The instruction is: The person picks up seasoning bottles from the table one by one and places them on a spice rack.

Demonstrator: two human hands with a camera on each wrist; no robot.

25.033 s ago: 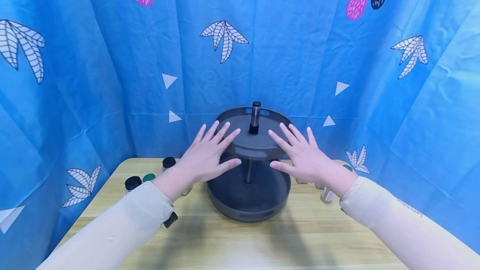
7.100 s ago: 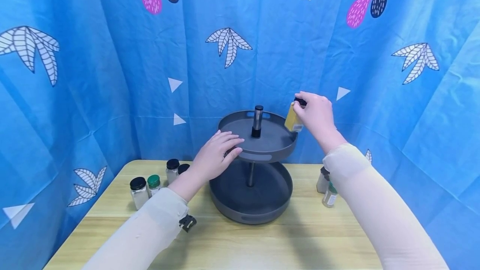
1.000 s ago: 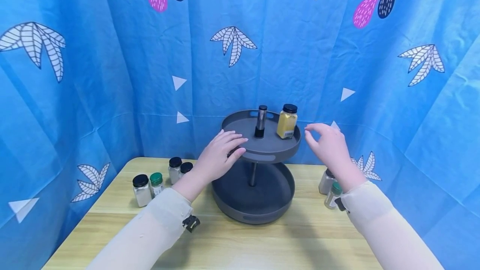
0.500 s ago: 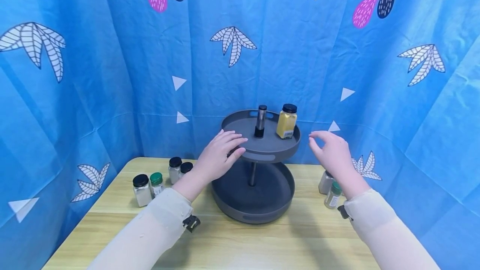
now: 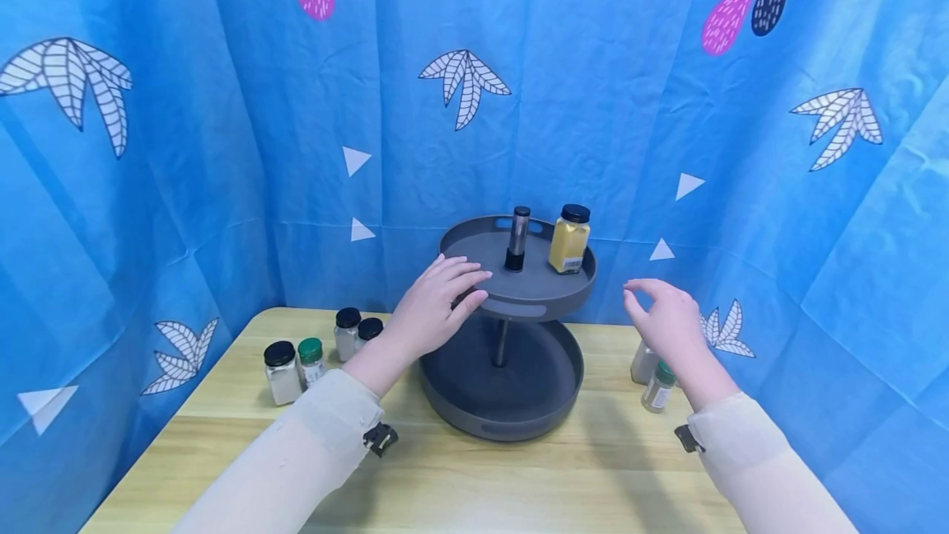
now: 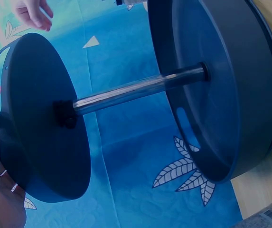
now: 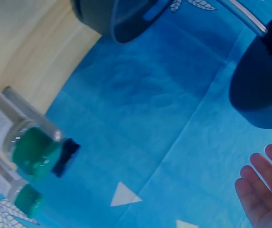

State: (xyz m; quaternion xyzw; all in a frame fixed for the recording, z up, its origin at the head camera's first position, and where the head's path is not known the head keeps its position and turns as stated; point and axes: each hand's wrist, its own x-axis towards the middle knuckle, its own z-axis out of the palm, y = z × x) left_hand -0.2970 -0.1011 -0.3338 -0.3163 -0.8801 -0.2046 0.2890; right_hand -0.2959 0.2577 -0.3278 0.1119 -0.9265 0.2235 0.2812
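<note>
A dark grey two-tier tray (image 5: 500, 420) stands on the table, with a metal post through its middle. My left hand (image 5: 432, 307) holds the upper tier's left front rim, its fingers over the edge and its thumb outside. In the left wrist view part of that hand (image 6: 5, 194) shows beside the tier's underside. A black-capped jar of yellow powder (image 5: 568, 241) stands upright on the upper tier, right of the post. My right hand (image 5: 667, 318) hovers off the tray's right side, holding nothing, its fingers loosely bent. Its fingers (image 7: 264, 183) also show in the right wrist view.
At left on the wooden table (image 5: 474, 484) stand black-capped jars (image 5: 283, 377) and a green-capped one (image 5: 311, 361). Right of the tray are a green-capped jar (image 5: 658, 390) and another jar (image 5: 643, 363), partly behind my right hand. A blue curtain (image 5: 474, 171) hangs close behind.
Earlier my right hand held the yellow jar at the upper tier; the jar now stands there, released. Over the last second that hand has moved down and right. My left hand stays put.
</note>
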